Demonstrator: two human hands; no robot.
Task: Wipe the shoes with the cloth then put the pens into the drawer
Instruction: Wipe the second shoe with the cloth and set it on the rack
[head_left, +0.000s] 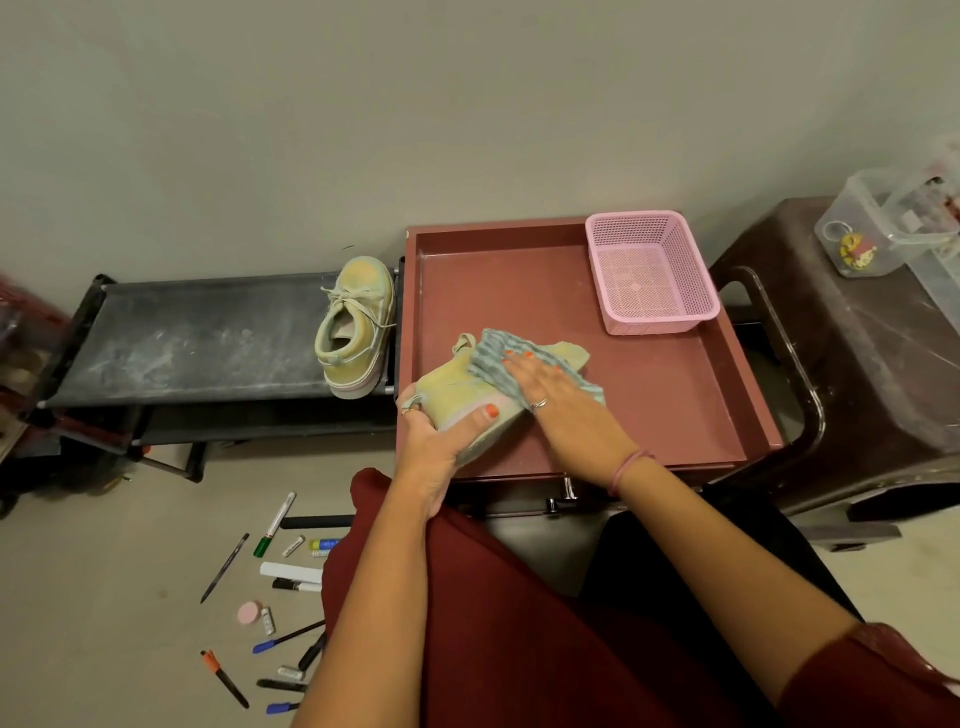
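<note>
**Wiping the First Shoe**

The shoe (457, 400) lies on its side in the red drawer (675, 405), at the front left corner. It looks soft and light, with a thick, firm sole. The sole end is a good place to hold it, since it will not squash there.

The left hand (436, 441) holds the shoe there, thumb on top and fingers curled under it. The right hand (550, 395) lies flat with straight fingers and presses the cloth (498, 353) onto the shoe. The cloth is thin and floppy, so a flat hand is the best way to push it along. It could bunch up or slip off if the push is too light.

The other shoe (358, 327) sits on the black rack (197, 338), just left of the drawer. It looks dusty and likely still needs a wipe. Its laces hang loose, so the sides or the heel are better spots to pick it up.

A pink basket (654, 270) stands in the far right corner of the drawer.

The pens (280, 577) lie spread out on the floor (104, 597), near the person's left knee. They are thin, hard and smooth, and may roll. Each one is best pinched in the middle. None is in the drawer yet, so that part of the job has not begun.
</note>
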